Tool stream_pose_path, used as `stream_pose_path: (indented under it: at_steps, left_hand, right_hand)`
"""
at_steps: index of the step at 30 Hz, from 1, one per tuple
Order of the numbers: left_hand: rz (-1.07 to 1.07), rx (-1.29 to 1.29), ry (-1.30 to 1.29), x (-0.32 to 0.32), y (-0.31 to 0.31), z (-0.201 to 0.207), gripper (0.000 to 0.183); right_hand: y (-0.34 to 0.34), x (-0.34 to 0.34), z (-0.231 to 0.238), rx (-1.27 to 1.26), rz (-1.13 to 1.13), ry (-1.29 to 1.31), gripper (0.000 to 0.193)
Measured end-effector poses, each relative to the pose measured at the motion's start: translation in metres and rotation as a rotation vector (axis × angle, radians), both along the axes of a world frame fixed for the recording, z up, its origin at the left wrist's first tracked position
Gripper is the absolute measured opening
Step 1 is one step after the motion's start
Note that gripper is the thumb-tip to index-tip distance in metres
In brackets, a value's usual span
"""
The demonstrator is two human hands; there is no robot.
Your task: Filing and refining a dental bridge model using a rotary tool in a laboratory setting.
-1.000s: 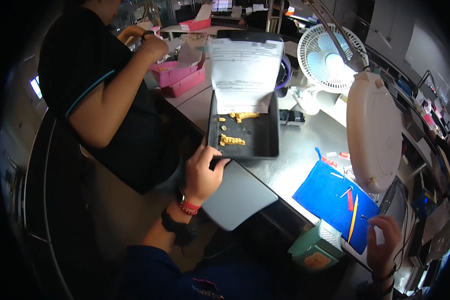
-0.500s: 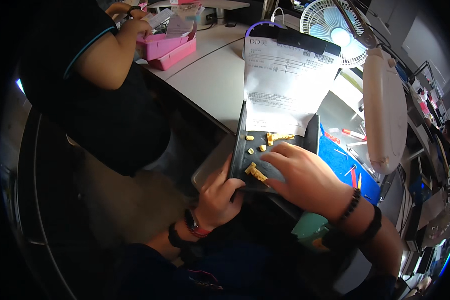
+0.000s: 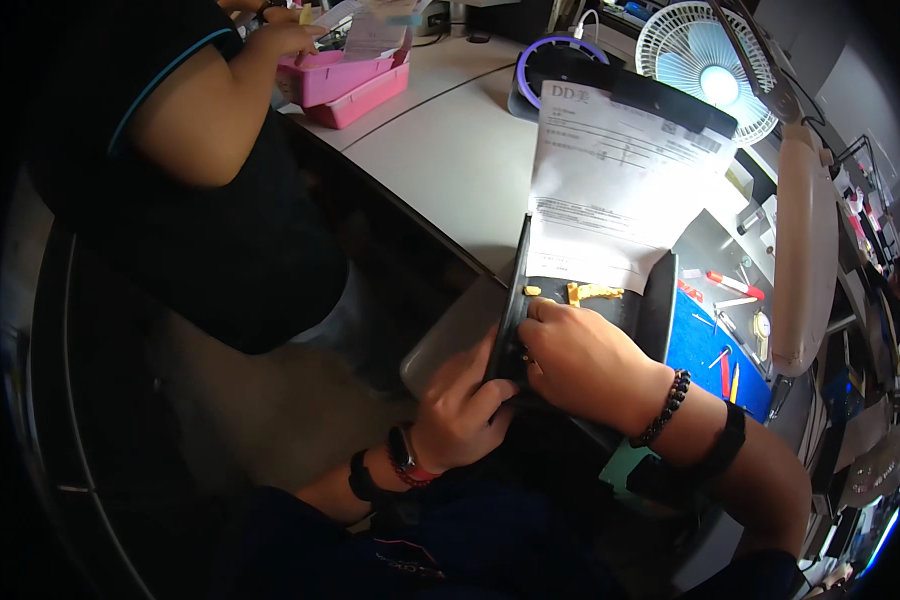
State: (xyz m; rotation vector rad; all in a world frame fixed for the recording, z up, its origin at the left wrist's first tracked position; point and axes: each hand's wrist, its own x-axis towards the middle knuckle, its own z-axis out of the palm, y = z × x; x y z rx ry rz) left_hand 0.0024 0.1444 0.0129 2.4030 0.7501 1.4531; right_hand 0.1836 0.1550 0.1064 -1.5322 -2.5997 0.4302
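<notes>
A left hand (image 3: 460,415) is gripping the near-left edge of a dark box (image 3: 657,305) while the right hand (image 3: 595,370) is holding curled fingers inside, any grasp hidden. Just beyond the right hand, a long yellow piece (image 3: 598,293) and a small yellow piece (image 3: 532,291) are lying apparently untouched, leaving handling looking unfinished.

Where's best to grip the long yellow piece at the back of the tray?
Probably pinch the long yellow piece mid-bar, coming down from above: its narrow bar lies crosswise in the black tray, the paper rises behind it, and the right hand crowds its near side.
</notes>
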Motion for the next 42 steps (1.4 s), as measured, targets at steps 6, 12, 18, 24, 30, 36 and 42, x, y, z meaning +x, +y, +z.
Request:
stream_pose_path:
  at_steps: [6,12,18,24,30,36,42]
  left_hand:
    - [-0.037,-0.032,-0.011,0.001,-0.002,-0.003,0.029]
    - [-0.018,-0.026,-0.013,0.000,-0.009,0.000,0.033]
    - [-0.060,-0.072,-0.032,0.003,-0.007,-0.003,0.037]
    - [-0.040,-0.026,-0.019,0.001,0.002,0.000,0.039]
    - [-0.045,-0.074,0.023,-0.003,-0.003,0.008,0.037]
    - [-0.005,0.003,0.003,0.001,-0.006,0.001,0.034]
    - [-0.057,0.001,-0.017,0.000,-0.005,0.001,0.034]
  right_hand:
    - [-0.002,0.001,0.006,-0.014,0.021,-0.100,0.016]
    - [-0.036,0.026,0.060,0.133,-0.146,0.214,0.015]
    - [-0.104,0.061,0.080,0.340,-0.504,0.094,0.016]
    - [-0.118,0.123,0.025,0.193,-0.397,-0.171,0.018]
    - [-0.094,0.081,0.060,0.228,-0.386,-0.190,0.019]
    - [-0.023,0.027,0.040,0.356,0.015,-0.136,0.021]
    - [0.015,0.004,-0.001,0.252,-0.111,-0.325,0.010]
